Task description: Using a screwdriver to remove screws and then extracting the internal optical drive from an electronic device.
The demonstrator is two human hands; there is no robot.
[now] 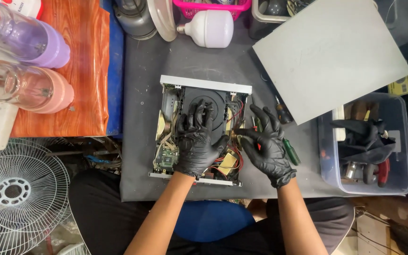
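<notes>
pressed flat, the black-gloved left hand point(197, 144) rests fingers spread on the opened silver disc player with its black plastic tray point(199, 130), mid-mat. beside it the gloved right hand point(265, 144) pinches thumb to fingertip at the player's wired edge. farther off: green-handled screwdriver point(291, 151), clear plastic tool bin point(367, 144), grey metal cover sheet point(329, 56), white bulb point(211, 28).

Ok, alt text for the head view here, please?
Two black-gloved hands work inside an opened disc player on a dark mat: the left hand lies flat on the disc tray, the right hand pinches at its right edge. The grey cover panel and a tool bin lie to the right.
</notes>
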